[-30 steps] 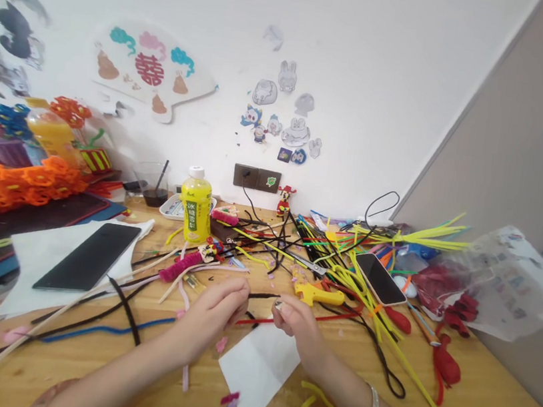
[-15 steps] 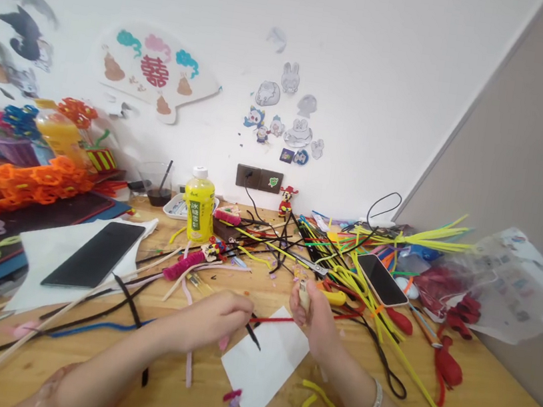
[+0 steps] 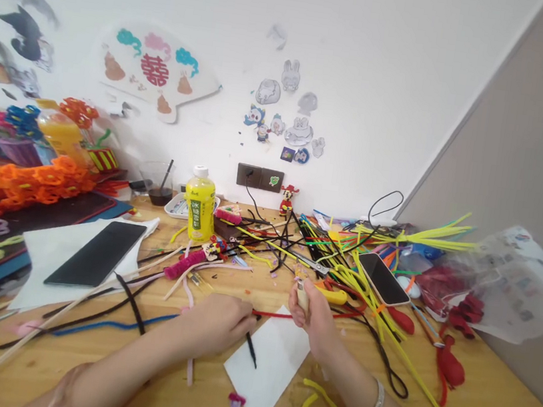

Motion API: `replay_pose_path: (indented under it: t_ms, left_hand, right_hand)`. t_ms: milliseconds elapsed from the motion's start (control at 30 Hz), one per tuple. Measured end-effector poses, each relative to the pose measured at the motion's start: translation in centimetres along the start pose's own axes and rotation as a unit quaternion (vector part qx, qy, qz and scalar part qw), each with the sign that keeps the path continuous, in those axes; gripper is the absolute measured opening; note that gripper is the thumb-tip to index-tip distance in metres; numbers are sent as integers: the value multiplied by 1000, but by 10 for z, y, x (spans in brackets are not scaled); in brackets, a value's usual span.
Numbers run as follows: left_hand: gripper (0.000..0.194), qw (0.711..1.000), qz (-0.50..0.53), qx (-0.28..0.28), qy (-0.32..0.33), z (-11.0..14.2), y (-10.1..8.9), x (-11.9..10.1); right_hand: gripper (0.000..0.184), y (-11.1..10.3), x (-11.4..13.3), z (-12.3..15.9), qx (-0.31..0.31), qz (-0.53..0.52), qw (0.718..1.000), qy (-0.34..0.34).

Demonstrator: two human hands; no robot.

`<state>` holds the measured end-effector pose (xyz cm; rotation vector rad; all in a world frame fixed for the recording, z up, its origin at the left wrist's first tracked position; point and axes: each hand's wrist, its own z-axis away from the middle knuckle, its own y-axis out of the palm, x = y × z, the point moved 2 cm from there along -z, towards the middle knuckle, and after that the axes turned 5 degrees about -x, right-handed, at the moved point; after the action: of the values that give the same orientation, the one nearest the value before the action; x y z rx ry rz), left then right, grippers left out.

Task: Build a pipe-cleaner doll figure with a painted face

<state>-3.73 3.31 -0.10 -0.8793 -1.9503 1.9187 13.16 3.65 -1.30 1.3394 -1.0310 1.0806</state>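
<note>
My right hand is closed around a cream lighter, held upright with its metal top up. A faint yellowish patch shows just above it; whether that is a flame I cannot tell. My left hand is closed, knuckles up, on a black pipe cleaner. The free end of this pipe cleaner slants down over a white paper sheet. Its other end is hidden by the hand. A red pipe cleaner lies across the table behind the sheet, between my two hands.
Yellow pipe cleaners and a phone lie to the right, near a yellow glue gun. Behind my left hand stands a yellow drink bottle. A black tablet and a long wooden stick are at left.
The black pipe cleaner was stretched between both hands; now only my left hand holds it, end hanging down. My left hand has lowered. My right hand has turned, bringing the lighter upright.
</note>
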Motion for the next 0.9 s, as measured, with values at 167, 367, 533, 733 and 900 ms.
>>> replay_pose_path:
  t_ms: [167, 367, 533, 733, 900]
  left_hand:
    - [30, 996, -8, -54, -73, -3, -12, 16]
    - [13, 997, -14, -55, -49, -6, 1, 22]
    - [15, 993, -9, -96, -69, -6, 1, 22]
    - [17, 980, -14, -192, -43, -2, -10, 14]
    - [15, 950, -111, -284, 72, 4, -11, 6]
  right_hand:
    - [42, -1, 0, -1, -6, -3, 1000, -2]
    - [42, -2, -1, -1, -26, 38, 999, 10]
    - [37, 0, 1, -1, -9, 135, 989, -65]
    - [16, 4, -8, -7, -2, 308, 944, -115]
    - [15, 6, -15, -11, 17, 324, 933, -153]
